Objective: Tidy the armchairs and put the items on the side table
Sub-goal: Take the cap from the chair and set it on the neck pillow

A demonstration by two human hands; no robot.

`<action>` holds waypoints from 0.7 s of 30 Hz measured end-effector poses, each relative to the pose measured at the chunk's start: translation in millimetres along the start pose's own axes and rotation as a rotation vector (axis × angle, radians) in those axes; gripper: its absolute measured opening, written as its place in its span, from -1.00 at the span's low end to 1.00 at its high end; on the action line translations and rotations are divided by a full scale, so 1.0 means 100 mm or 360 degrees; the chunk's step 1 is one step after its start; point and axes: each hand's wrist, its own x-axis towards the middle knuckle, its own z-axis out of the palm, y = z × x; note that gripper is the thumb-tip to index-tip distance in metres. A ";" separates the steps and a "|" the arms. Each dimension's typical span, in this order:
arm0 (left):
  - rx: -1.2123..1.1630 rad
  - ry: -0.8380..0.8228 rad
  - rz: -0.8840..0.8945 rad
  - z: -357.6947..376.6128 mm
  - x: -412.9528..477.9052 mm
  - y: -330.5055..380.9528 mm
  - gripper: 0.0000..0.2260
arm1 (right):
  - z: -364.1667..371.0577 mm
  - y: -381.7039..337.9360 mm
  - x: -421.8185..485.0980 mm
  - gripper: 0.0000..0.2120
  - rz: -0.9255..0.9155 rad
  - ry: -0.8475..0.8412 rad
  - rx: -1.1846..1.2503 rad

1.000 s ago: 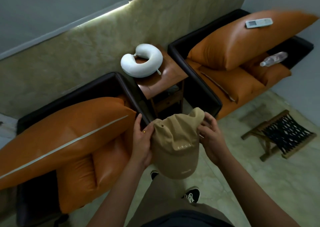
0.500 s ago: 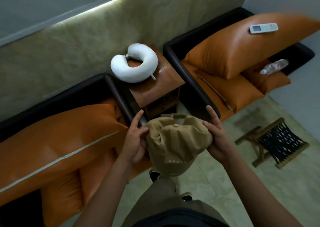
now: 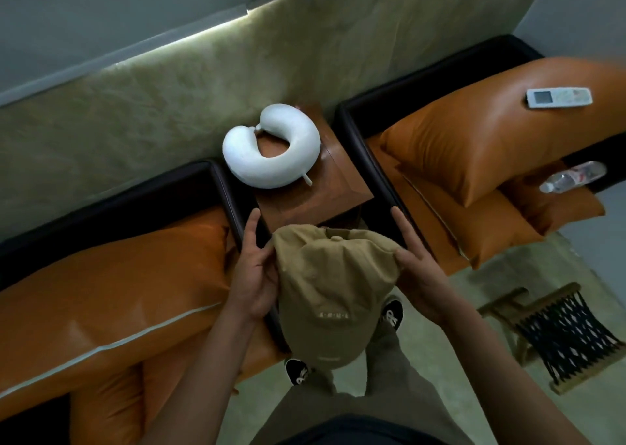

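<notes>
- A tan baseball cap [image 3: 332,288] is held in the air between both hands, crown up and brim pointing toward the person, just in front of the front edge of the surface [image 3: 342,180].
- The left side of the cap is gripped by the left hand [image 3: 254,275]: the thumb is pressed onto the fabric, the index finger is stretched out straight, and the other fingers [image 3: 252,227] are hidden under the cap.
- The right side of the cap is gripped by the right hand [image 3: 418,275] in the same way, with the thumb clamped on the crown and the fingers [image 3: 403,227] partly extended.
- The wooden surface is set between two armchairs with black frames and orange cushions.
- A white neck pillow [image 3: 271,153] is laid on the rear left part of the surface, overhanging its left edge.
- The left armchair [image 3: 111,288] is filled by a large orange cushion with a pale stripe.
- On the right armchair [image 3: 474,146], a white remote control [image 3: 559,97] is laid flat on the large back cushion.
- A clear water bottle [image 3: 572,176] is laid on its side at the far side of that chair, beside a smaller cushion.
- A folding stool [image 3: 562,336] with a black woven seat is seen on the floor to the right.
</notes>
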 end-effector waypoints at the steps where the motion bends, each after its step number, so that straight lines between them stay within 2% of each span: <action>1: 0.0028 0.0018 0.0042 0.07 0.07 0.01 -0.49 | -0.06 -0.08 0.11 -0.11 0.0012 -0.0071 -0.0147; 4: 0.0097 0.0111 0.0172 0.35 0.24 0.06 -0.64 | -0.26 -0.37 0.42 -0.12 -0.0010 -0.0339 -0.0470; 5: 0.0101 0.0152 0.0213 0.45 0.29 0.07 -0.68 | -0.33 -0.47 0.52 -0.17 -0.0042 -0.0415 -0.0602; 7: 0.0077 0.0149 0.0259 0.65 0.36 0.11 -0.71 | -0.45 -0.67 0.72 -0.42 -0.0201 -0.0411 -0.0892; 9: 0.0135 -0.0049 0.0237 0.82 0.41 0.16 -0.65 | -0.58 -0.83 0.92 -0.67 -0.0335 -0.0319 -0.0998; 11: 0.0404 -0.0264 0.0201 0.93 0.46 0.17 -0.48 | -0.70 -0.97 1.09 -0.79 -0.0381 -0.0276 -0.0968; 13: 0.0875 -0.0330 0.0193 1.03 0.51 0.17 -0.30 | -0.81 -1.08 1.20 -0.78 -0.0441 -0.0259 -0.0914; 16: 0.1546 -0.0281 0.0118 1.22 0.57 0.18 -0.11 | -0.91 -1.21 1.31 -0.75 -0.0522 -0.0254 -0.0851; 19: 0.1831 -0.0267 0.0114 1.31 0.64 0.16 -0.12 | -0.99 -1.24 1.47 -0.79 -0.0511 -0.0228 -0.0828; 21: 0.2020 -0.0275 0.0134 1.29 0.68 0.16 -0.18 | -0.98 -1.24 1.55 -0.72 -0.0502 -0.0184 -0.0797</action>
